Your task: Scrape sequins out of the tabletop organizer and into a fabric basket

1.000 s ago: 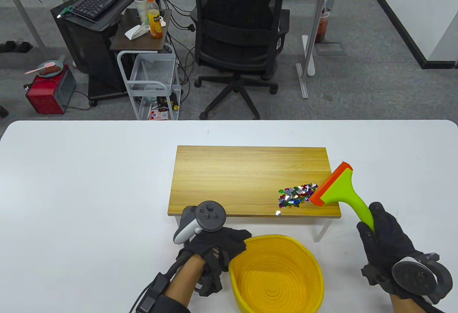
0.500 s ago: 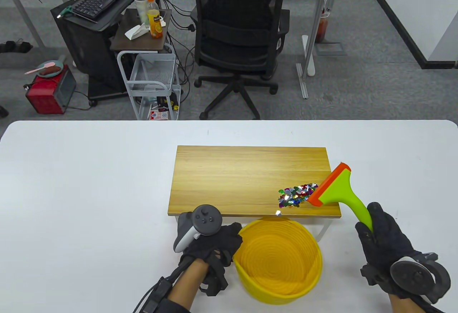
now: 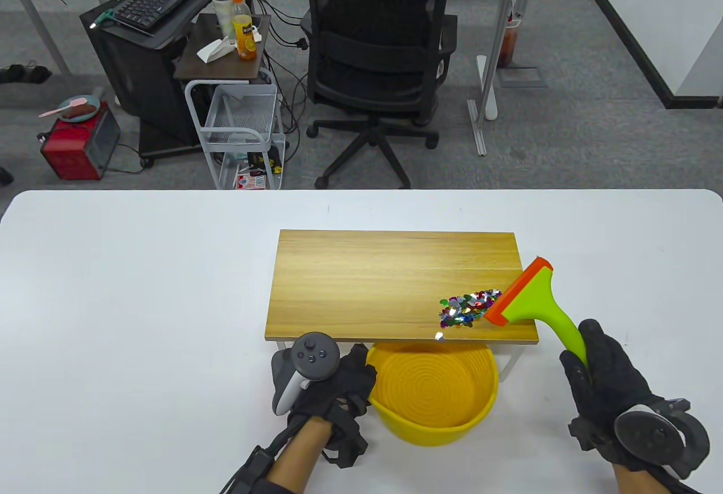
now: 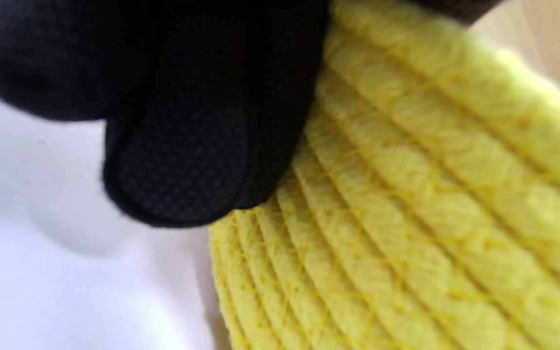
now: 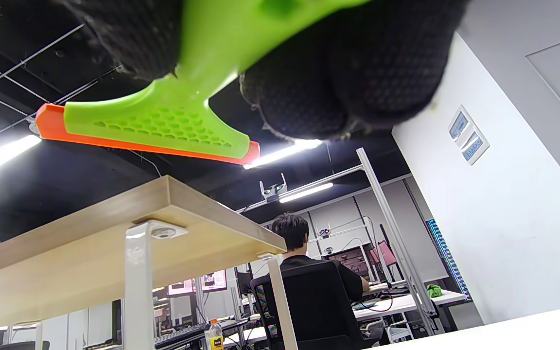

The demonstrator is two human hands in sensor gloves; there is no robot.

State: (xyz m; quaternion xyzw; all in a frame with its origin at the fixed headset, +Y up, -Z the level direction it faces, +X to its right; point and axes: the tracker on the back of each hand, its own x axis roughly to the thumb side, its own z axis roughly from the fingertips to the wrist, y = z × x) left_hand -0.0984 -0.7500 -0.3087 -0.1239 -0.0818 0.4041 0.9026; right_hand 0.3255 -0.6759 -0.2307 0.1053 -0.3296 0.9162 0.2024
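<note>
A pile of coloured sequins (image 3: 467, 309) lies near the front right corner of the wooden tabletop organizer (image 3: 361, 285); one loose sequin (image 3: 439, 336) sits at its front edge. My right hand (image 3: 607, 382) grips the green handle of a scraper (image 3: 525, 299), whose orange blade rests just right of the pile; the scraper also shows in the right wrist view (image 5: 163, 121). My left hand (image 3: 333, 389) holds the left rim of the yellow fabric basket (image 3: 452, 420), whose far rim is tucked under the organizer's front edge. The left wrist view shows my fingers (image 4: 183, 160) on the basket's woven wall (image 4: 406, 218).
The organizer stands on white legs (image 3: 511, 361) on the white table (image 3: 141, 291). A black office chair (image 3: 375, 65) and a wire cart (image 3: 243, 127) stand beyond the table's far edge.
My left hand has pushed the basket away from me, so its far rim now sits under the organizer's front edge. The right hand and scraper have hardly moved.
</note>
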